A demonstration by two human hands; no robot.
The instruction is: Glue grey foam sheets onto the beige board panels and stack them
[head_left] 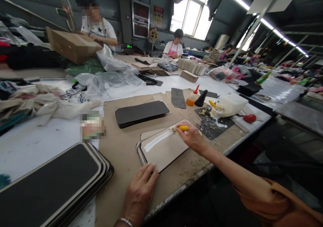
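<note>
My right hand is closed around a yellow-handled brush at the far end of a tan board, the top one of a small stack. A white streak of glue runs along the board's upper edge. My left hand lies flat with fingers stretched out on the near corner of that board, holding nothing.
A stack of dark boards with pale rims lies at the near left, another dark stack behind. An orange glue bottle, a black cone, a white glue bag and a red object sit right. Two people work at the far side.
</note>
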